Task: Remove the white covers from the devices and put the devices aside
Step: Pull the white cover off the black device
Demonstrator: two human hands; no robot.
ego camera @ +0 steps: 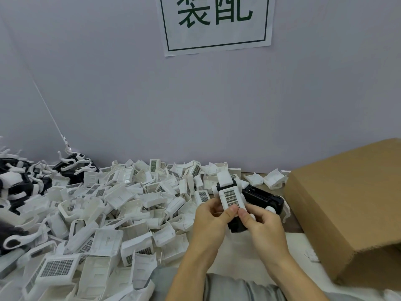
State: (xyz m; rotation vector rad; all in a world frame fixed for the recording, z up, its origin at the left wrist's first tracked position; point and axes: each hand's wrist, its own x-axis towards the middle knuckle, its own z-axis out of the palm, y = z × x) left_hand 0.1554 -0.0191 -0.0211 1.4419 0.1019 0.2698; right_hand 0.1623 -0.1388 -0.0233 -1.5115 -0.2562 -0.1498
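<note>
Both hands hold one device [233,205] above the bench's near edge, right of centre. The left hand [209,220] curls round its left side, and the right hand [263,222] grips the right side and the black body below. Both thumbs press on the lower end of the white cover [231,197], which is not yet off.

To do this well, I judge the thumbs should push the cover away along the body while the fingers [270,210] clamp the black part, keeping the force even so the thin plastic does not crack or jam askew.

Loose covers [121,205] lie heaped across the bench's left and middle. A bare black device [263,197] lies just behind the hands, beside a cardboard box [347,205] at the right edge.
</note>
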